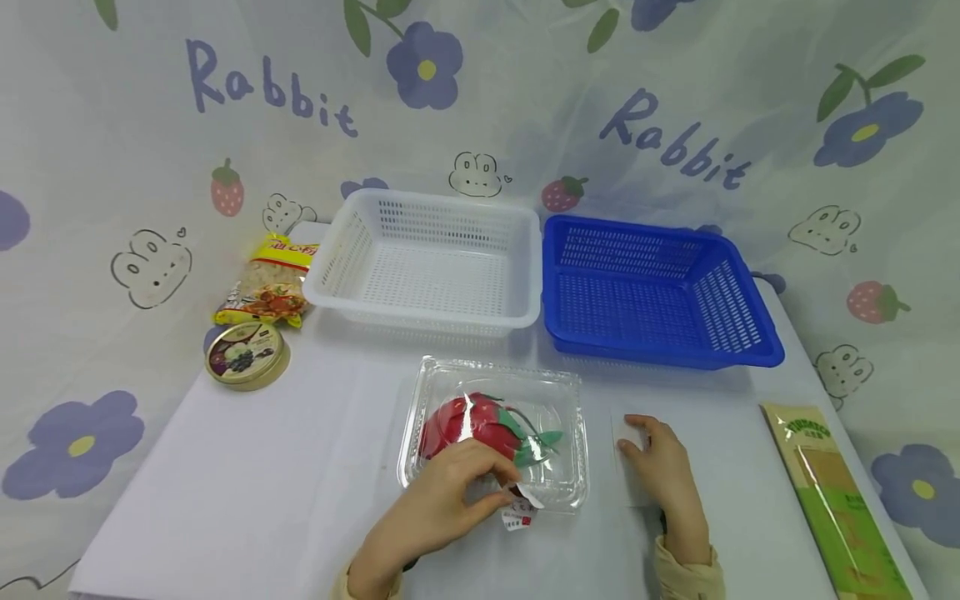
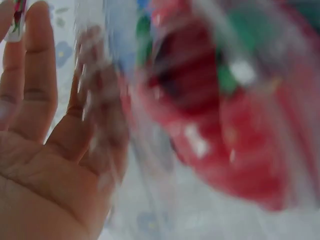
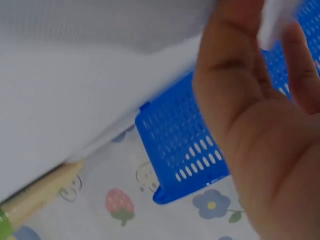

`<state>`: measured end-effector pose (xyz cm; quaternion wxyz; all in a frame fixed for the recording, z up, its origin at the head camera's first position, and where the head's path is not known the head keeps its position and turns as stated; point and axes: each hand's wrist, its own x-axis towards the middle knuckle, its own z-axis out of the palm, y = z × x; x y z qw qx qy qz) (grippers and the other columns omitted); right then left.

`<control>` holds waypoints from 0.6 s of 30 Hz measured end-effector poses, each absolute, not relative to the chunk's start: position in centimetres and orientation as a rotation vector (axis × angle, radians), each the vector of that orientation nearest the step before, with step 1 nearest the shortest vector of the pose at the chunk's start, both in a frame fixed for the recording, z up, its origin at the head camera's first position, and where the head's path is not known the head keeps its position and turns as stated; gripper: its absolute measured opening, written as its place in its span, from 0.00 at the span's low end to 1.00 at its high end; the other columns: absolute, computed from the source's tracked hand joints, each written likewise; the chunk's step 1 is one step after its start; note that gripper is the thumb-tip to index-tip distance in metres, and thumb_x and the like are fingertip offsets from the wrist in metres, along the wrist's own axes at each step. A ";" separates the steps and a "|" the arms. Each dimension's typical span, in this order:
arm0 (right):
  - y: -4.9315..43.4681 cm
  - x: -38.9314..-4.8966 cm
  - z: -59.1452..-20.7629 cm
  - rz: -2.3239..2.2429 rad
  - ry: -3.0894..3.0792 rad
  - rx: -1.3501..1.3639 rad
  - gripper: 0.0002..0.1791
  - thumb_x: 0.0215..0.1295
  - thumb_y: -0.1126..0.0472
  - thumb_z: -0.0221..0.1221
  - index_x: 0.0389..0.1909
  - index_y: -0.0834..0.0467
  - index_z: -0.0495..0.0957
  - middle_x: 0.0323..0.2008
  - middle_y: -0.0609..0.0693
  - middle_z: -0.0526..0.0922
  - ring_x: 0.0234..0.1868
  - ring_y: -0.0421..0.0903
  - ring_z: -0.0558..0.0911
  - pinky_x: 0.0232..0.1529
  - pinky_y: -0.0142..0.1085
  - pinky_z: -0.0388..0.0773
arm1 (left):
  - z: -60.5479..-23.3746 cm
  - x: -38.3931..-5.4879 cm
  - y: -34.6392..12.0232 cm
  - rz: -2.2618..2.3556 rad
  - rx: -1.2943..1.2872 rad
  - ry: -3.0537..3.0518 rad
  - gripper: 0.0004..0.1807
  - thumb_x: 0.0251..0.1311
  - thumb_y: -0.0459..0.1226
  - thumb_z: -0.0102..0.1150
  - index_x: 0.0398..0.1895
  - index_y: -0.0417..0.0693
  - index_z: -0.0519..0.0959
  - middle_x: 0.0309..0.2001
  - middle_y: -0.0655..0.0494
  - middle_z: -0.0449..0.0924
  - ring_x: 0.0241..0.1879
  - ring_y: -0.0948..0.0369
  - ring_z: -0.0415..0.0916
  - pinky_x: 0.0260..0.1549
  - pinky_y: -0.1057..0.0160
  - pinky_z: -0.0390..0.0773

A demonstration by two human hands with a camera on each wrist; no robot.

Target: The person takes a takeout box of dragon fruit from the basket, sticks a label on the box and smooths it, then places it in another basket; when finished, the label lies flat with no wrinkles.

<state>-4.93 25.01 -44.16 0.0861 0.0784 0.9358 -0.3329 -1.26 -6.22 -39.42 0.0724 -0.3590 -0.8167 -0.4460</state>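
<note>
Left grip [image 1: 448, 490] on label [image 1: 516, 522]; head-view-only tin [image 1: 246, 357]

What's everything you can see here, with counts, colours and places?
Table: 1, white, under the goods
Left basket: 1, white, table's back middle
Right basket: 1, blue, beside the left basket
Bag: 1, yellow-red, left of both baskets
Tin: 1, gold, in front of the bag
Container: 1, clear, front middle
Fruit-like item: 1, red-green, inside the container
Label: 1, white, container's near edge
Thin sheet: 1, pale, right of the container
Long packet: 1, green-tan, right table edge
Backdrop: 1, pale, flowered, behind
Sleeves: 2, tan, bottom edge
Left hand: 1, bare, pinching the label
Right hand: 1, bare, at the thin sheet
</note>
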 end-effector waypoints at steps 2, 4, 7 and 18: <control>25.1 -4.9 -44.1 -0.964 2.808 0.258 0.25 0.66 0.63 0.57 0.62 0.68 0.68 0.65 0.74 0.63 0.64 0.72 0.64 0.63 0.62 0.63 | -39.0 -1.4 -6.6 -1.328 -1.059 -2.491 0.13 0.52 0.34 0.70 0.41 0.53 0.80 0.39 0.66 0.82 0.41 0.70 0.76 0.42 0.73 0.77; 25.2 -4.9 -43.8 -0.948 2.822 0.294 0.25 0.66 0.62 0.57 0.62 0.68 0.68 0.66 0.75 0.59 0.66 0.74 0.61 0.64 0.65 0.60 | -38.6 -1.6 -7.1 -1.315 -1.031 -2.525 0.13 0.53 0.35 0.70 0.41 0.53 0.81 0.39 0.66 0.82 0.40 0.69 0.76 0.40 0.72 0.78; 25.0 -4.7 -43.1 -0.955 2.859 0.312 0.24 0.67 0.62 0.55 0.61 0.68 0.68 0.67 0.75 0.57 0.66 0.74 0.60 0.64 0.65 0.59 | -37.8 -2.0 -7.8 -1.245 -0.979 -2.586 0.13 0.53 0.36 0.70 0.42 0.54 0.81 0.40 0.66 0.82 0.41 0.69 0.76 0.42 0.69 0.78; 19.9 -2.4 -38.9 -1.364 3.149 -0.333 0.10 0.60 0.69 0.63 0.41 0.54 0.82 0.48 0.50 0.85 0.41 0.44 0.82 0.32 0.30 0.77 | -35.4 -3.2 -9.1 -1.166 -0.854 -2.633 0.17 0.50 0.35 0.72 0.45 0.51 0.82 0.43 0.66 0.83 0.45 0.67 0.78 0.46 0.63 0.79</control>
